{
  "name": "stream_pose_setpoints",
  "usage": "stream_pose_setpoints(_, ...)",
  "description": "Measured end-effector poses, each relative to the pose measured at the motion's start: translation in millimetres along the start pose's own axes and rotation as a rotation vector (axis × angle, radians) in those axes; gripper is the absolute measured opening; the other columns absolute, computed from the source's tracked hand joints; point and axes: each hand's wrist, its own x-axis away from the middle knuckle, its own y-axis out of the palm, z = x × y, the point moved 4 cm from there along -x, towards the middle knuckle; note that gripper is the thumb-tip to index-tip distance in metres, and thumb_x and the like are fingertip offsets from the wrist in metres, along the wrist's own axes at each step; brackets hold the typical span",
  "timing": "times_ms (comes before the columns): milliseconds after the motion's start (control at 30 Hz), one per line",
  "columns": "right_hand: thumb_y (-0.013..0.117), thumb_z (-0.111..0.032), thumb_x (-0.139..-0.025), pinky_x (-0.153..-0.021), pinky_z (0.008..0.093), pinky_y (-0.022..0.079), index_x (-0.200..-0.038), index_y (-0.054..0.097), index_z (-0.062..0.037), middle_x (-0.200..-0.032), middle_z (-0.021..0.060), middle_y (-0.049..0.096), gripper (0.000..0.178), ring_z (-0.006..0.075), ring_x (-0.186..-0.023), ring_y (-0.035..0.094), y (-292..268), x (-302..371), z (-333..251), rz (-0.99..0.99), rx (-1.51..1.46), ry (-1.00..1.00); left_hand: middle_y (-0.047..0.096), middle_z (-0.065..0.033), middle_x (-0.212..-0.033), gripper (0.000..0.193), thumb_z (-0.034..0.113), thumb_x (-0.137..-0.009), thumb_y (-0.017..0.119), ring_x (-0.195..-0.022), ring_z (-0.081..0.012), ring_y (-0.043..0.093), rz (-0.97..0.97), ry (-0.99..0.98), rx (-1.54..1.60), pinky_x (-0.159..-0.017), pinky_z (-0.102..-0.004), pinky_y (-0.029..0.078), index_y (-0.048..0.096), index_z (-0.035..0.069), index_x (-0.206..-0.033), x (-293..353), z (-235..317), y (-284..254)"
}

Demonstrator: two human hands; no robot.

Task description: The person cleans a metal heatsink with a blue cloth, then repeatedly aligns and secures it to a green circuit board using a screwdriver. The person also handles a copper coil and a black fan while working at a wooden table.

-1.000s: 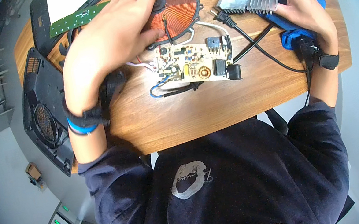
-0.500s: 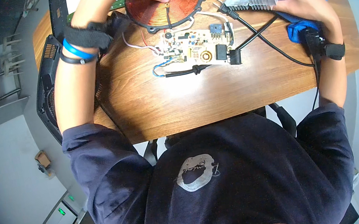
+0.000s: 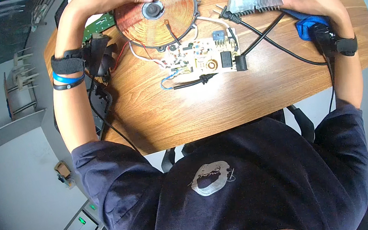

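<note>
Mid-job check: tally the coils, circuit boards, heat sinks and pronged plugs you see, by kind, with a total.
Coil: 1
Circuit boards: 2 (cream board, green board)
Heat sink: 1
Pronged plug: 1
Total: 5

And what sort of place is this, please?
Probably a room used for electronics work: a wooden table bears a round copper-coloured coil and an exposed cream circuit board.

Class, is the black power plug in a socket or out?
Out: the black power plug shows bare metal prongs, no socket around them.
</note>
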Motion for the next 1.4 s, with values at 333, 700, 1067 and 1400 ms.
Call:
stream_pose_setpoints(333, 0.076, 0.002, -0.091, -0.095, 0.0384, 0.055, -0.099, 0.039, -0.0087, -0.106, 0.012, 0.069, 0.039, 0.0263, -0.108, 0.07, -3.3, 1.1, -3.5, 0.013, -0.021, 0.024, 0.073, -0.0125, -0.112, 0.022, 0.002, -0.105, 0.072, -0.108, -0.0178, 0.07, 0.156, 0.148, 0.641, -0.094, -0.0343, 0.06, 0.06, -0.001, -0.123, 49.6, 13.3, -14.1)
stream_pose_setpoints(700, 0.077, 0.001, -0.092, -0.095, 0.0392, 0.057, -0.109, 0.05, -0.0058, -0.115, 0.0085, 0.069, 0.033, 0.027, -0.107, 0.071, -10.8, -2.6, -6.3, -0.054, 0.116, 0.082, 0.081, -0.0147, -0.11, 0.021, 0.002, -0.1, 0.076, -0.095, -0.0266, 0.079, 0.638, 0.068, -0.199, -0.087, -0.0354, 0.062, 0.066, 0.003, -0.119, 159.9, 95.4, -1.8)
stream_pose_setpoints(1067, 0.075, -0.019, -0.098, -0.078, 0.0357, 0.053, -0.106, 0.06, -0.0047, -0.093, 0.0117, 0.065, 0.023, 0.0242, -0.086, 0.065, -24.6, -12.4, -54.5, 0.183, 0.191, 0.474, 0.078, -0.0107, -0.106, 0.027, 0.008, -0.069, 0.079, -0.087, -0.028, 0.074, 0.659, 0.384, -0.422, -0.07, -0.0348, 0.063, 0.06, 0.006, -0.088, 207.5, 117.1, 49.0)
stream_pose_setpoints(1400, 0.082, -0.021, -0.097, -0.084, 0.0378, 0.054, -0.11, 0.057, -0.0019, -0.1, 0.0149, 0.066, 0.034, 0.0244, -0.092, 0.065, -23.3, -19.5, -82.7, 0.278, 0.053, 0.265, 0.071, -0.0042, -0.104, 0.02, 0.019, -0.076, 0.073, -0.091, -0.0234, 0.07, 0.342, 0.511, -0.49, -0.078, -0.0344, 0.059, 0.058, 0.013, -0.088, 217.6, 127.9, 105.9)
